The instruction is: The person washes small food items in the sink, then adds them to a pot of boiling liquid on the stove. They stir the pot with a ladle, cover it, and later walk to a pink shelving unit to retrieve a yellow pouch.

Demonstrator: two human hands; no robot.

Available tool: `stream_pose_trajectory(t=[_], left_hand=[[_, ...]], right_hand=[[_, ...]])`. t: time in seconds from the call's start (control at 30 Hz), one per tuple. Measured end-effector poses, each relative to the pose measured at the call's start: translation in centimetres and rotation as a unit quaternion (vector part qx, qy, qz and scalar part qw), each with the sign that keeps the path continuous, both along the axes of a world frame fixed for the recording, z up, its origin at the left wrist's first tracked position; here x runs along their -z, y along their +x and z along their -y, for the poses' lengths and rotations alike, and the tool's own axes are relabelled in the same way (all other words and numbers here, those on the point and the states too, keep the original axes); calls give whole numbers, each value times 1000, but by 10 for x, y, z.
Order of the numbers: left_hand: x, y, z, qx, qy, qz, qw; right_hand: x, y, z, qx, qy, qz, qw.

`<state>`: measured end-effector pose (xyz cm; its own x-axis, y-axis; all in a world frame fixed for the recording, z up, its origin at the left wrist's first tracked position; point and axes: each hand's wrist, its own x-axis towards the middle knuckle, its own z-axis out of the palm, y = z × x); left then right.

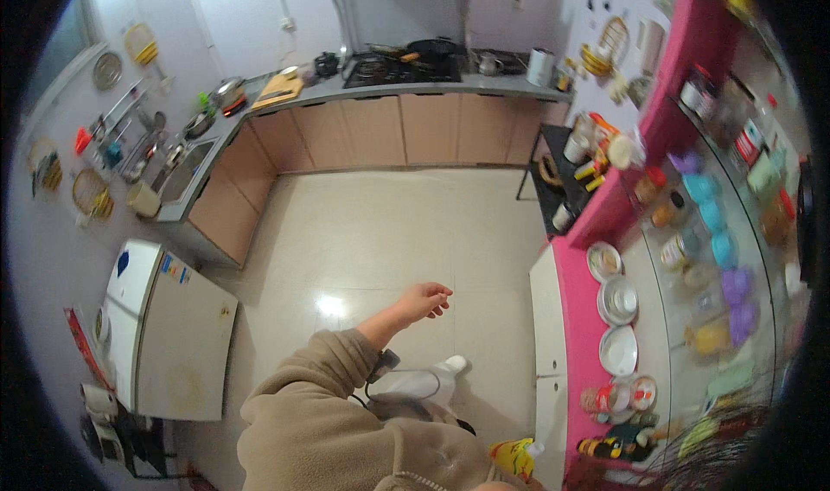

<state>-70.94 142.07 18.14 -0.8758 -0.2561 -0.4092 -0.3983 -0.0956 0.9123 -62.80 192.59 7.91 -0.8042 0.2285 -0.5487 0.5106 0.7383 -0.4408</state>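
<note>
My left hand reaches out over the tiled floor, its fingers loosely bent and slightly apart, with nothing seen in them. A brown fleece sleeve covers that arm, and a small dark device with a cord shows beside the cuff. Low in the picture, a yellow printed packet lies close to my right side. A sliver of skin shows at the bottom edge near it; whether this is my right hand on the packet, I cannot tell. One white shoe is visible below my left hand.
On my right, a pink-topped counter bears bowls, plates and jars. A black rack stands beyond it. Ahead runs a worktop with a gas stove and cutting board. A sink and white fridge are left.
</note>
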Motion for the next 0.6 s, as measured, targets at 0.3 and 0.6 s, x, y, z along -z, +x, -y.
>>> stream_pose_trajectory(t=[0.3,0.6], left_hand=[[0,7,47,-60,22,-37,997],[-15,-60,76,-5,22,-64,998]], right_hand=[[-26,-70,44,-80,11,-43,996],[-44,-100,63,-55,40,-71,995]])
